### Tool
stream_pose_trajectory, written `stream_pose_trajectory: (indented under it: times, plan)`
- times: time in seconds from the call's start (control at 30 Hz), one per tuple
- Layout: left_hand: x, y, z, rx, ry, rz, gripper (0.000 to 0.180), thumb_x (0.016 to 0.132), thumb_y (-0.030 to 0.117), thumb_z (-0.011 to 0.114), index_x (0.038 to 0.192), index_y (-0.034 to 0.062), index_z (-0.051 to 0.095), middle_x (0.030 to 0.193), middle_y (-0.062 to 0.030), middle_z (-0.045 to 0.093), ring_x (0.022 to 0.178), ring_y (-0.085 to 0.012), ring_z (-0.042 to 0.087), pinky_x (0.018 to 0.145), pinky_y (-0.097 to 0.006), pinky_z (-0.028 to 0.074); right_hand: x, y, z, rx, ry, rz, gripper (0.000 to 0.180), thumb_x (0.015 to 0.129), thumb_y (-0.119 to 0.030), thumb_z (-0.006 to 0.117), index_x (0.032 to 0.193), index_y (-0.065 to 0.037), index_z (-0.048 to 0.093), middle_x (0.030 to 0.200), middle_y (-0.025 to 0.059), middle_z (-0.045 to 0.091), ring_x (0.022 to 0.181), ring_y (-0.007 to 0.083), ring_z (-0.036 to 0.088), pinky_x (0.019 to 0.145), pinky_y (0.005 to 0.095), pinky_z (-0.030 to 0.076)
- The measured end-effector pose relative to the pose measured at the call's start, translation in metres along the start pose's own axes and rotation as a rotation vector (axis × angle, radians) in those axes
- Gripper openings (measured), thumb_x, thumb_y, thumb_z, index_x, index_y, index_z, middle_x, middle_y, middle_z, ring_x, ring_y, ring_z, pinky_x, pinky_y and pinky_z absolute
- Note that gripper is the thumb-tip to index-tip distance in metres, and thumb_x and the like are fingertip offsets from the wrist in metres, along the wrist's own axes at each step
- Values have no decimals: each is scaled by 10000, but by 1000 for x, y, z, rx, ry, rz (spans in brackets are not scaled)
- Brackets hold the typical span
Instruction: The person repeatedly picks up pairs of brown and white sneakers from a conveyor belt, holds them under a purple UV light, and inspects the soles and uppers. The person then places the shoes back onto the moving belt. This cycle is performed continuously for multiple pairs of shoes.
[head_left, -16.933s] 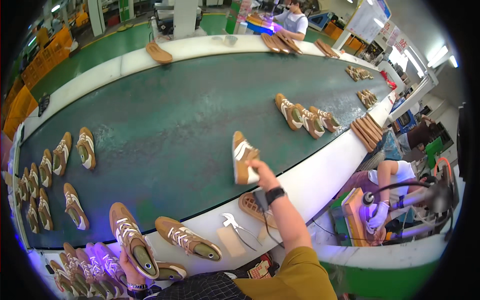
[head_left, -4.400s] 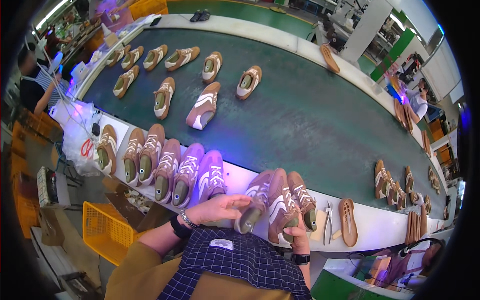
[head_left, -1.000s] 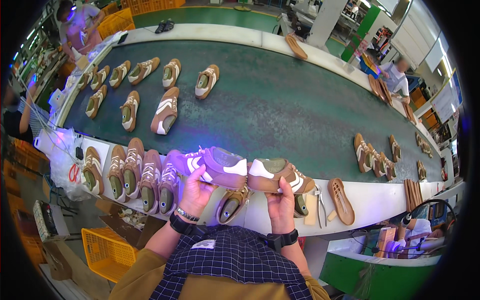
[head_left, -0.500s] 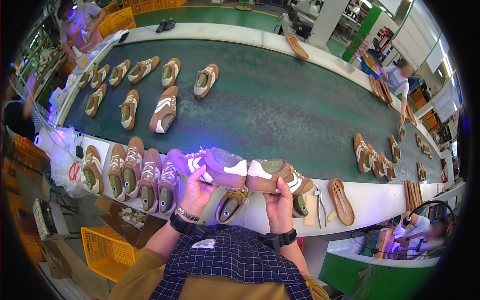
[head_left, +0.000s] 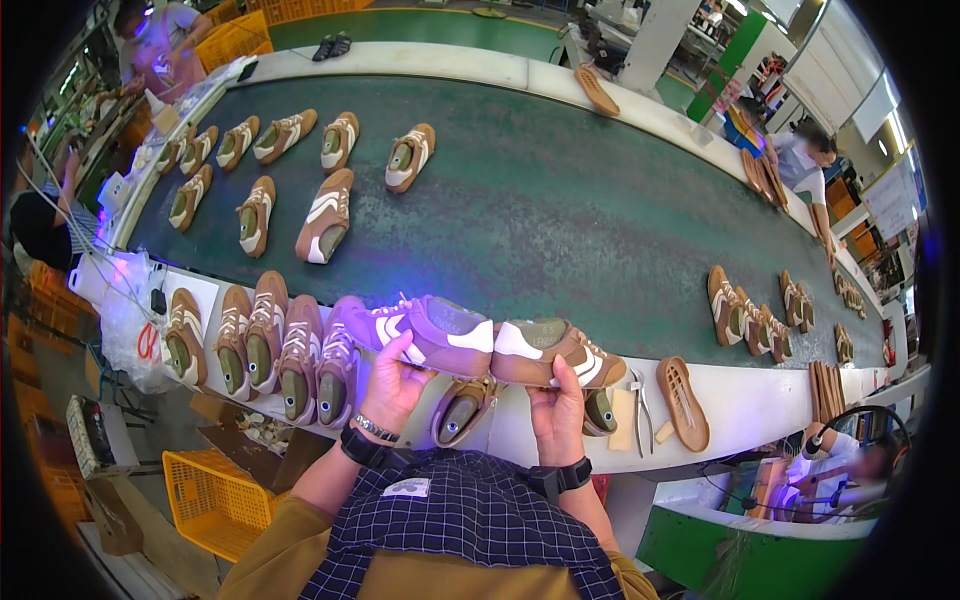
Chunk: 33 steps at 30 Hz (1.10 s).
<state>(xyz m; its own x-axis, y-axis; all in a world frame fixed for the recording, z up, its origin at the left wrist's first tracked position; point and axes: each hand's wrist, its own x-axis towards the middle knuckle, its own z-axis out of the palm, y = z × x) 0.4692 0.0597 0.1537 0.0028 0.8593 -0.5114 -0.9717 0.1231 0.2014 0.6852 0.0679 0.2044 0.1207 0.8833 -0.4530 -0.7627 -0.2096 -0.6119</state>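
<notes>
My left hand [head_left: 396, 384] is closed on a brown sneaker [head_left: 462, 362] with white stripes, tinted purple by light over its upper. In my right hand [head_left: 557, 408] is a second brown sneaker [head_left: 575, 352] with a white heel patch. The two are held heel to heel above the white ledge, toes pointing outward, and their open tops show greenish insoles. Below them on the ledge sits another sneaker [head_left: 462, 412], partly hidden by the held pair. Next to my right hand a further sneaker [head_left: 599, 412] shows only in part.
Several laced sneakers [head_left: 268, 335] line the ledge at left. Pliers [head_left: 641, 408] and a tan sole [head_left: 683, 403] lie at right. More shoes stand on the green belt [head_left: 560, 230]. A yellow crate [head_left: 215, 500] sits below left. A co-worker [head_left: 805, 165] leans over the far right edge.
My hands and the held sneakers stay in place. At the far right, the co-worker's hand has moved off a shoe, which now stands on the belt beside another. Belt shoes at left shifted slightly.
</notes>
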Motion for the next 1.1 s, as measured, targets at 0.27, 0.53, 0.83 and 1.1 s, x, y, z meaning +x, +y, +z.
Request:
stream_pose_trajectory:
  times: [0.27, 0.53, 0.83, 1.1]
  plan:
    - [-5, 0, 8, 84, -30, 89, 384, 842, 115, 582, 1214, 90, 489, 1153, -59, 575, 1084, -232, 546, 930, -444, 442, -4, 0, 0, -100, -29, -52, 409, 852, -88, 587, 1232, -12, 455, 1194, 98, 536, 1084, 221, 539, 958, 384, 452]
    - [-3, -2, 11, 71, -32, 92, 333, 844, 111, 583, 1171, 88, 520, 1103, -41, 599, 1043, -198, 566, 901, -408, 456, 2, 4, -6, -125, -25, -72, 422, 849, -94, 595, 1237, -13, 452, 1198, 93, 535, 1087, 219, 537, 968, 385, 440]
    - [-6, -1, 16, 163, -42, 206, 374, 832, 67, 592, 1194, 78, 499, 1134, -41, 582, 1034, -187, 574, 893, -376, 468, 4, -8, -5, -248, -119, -110, 507, 827, -62, 604, 1289, -21, 399, 1235, 99, 503, 1133, 232, 505, 991, 396, 413]
    - [-6, -1, 17, 196, -57, 181, 352, 842, 88, 592, 1183, 89, 509, 1114, -31, 585, 1026, -184, 574, 886, -368, 471, 5, -8, -6, -256, -115, -119, 499, 830, -74, 601, 1286, -25, 405, 1226, 93, 506, 1134, 231, 504, 983, 391, 421]
